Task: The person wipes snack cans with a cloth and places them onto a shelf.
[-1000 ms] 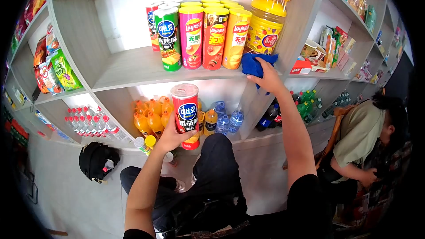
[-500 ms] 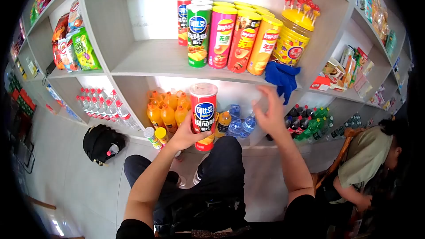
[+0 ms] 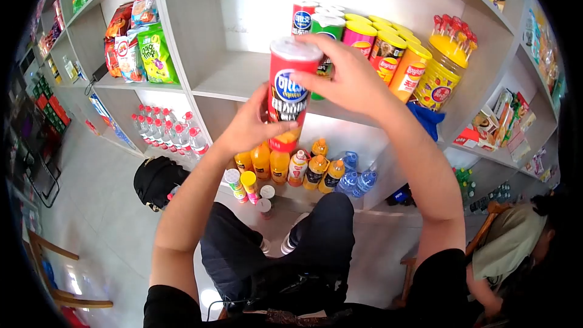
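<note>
Now two-handed: red can (image 3: 289, 92) raised

Head view: right hand (image 3: 353, 79) has left the blue cloth (image 3: 426, 120), part-closed around the can's upper end; left hand (image 3: 250, 124) curls round its lower half. Can's in front of the shelf (image 3: 228, 79), so both hands now serve it.

Bright light paled the white back wall (image 3: 261, 0) and glared on the grey floor (image 3: 103, 218); fisheye distortion bowed the shelving (image 3: 234, 79) near black edges. The lower right was dim, the red chip canister (image 3: 284, 108) slightly blurred.

Shop, shelves (image 3: 228, 82), packaged snacks (image 3: 158, 54), bottled drinks (image 3: 315, 171)
</note>
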`<control>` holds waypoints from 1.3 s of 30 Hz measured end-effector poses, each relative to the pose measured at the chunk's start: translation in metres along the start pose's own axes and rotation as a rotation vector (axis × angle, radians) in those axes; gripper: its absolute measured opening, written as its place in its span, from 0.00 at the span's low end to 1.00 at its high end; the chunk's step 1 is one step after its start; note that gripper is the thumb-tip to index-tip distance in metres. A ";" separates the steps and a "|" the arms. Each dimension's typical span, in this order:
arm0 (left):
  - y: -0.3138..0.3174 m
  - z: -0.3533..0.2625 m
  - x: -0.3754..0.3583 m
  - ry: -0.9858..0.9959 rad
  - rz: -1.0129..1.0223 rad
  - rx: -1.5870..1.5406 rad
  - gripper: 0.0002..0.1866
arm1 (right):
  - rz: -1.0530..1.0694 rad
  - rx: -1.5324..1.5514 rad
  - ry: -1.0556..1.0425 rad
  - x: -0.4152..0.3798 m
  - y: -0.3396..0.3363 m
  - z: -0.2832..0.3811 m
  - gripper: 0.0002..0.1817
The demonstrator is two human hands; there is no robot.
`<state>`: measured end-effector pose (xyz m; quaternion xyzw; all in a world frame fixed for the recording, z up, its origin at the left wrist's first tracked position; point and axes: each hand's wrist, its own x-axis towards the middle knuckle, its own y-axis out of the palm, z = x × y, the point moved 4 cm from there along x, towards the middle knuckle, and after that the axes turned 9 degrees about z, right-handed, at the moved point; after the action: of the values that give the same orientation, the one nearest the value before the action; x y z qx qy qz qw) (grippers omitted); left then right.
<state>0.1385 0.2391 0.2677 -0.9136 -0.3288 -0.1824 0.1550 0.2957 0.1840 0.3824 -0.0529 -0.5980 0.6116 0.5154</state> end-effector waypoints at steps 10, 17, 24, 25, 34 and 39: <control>-0.076 0.021 0.053 0.005 -0.229 0.295 0.42 | 0.069 -0.656 0.046 0.104 0.011 -0.027 0.31; -0.096 0.067 0.089 -0.012 -0.256 0.448 0.37 | -0.177 -0.618 0.015 0.055 0.059 -0.037 0.19; -0.090 0.108 0.102 0.039 -0.154 0.227 0.32 | -0.001 -0.525 0.070 0.005 0.152 -0.077 0.22; -0.092 0.116 0.102 -0.027 -0.172 0.268 0.30 | -0.010 -0.514 0.069 0.004 0.157 -0.083 0.24; -0.104 0.130 0.114 -0.145 -0.168 0.511 0.32 | -0.039 -0.577 0.244 0.001 0.187 -0.105 0.33; -0.104 0.136 0.126 -0.117 -0.172 0.549 0.31 | -0.033 -0.658 0.209 0.003 0.198 -0.114 0.31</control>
<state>0.1917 0.4394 0.2190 -0.8152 -0.4505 -0.0459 0.3611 0.2600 0.3118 0.1968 -0.2689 -0.7080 0.3686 0.5390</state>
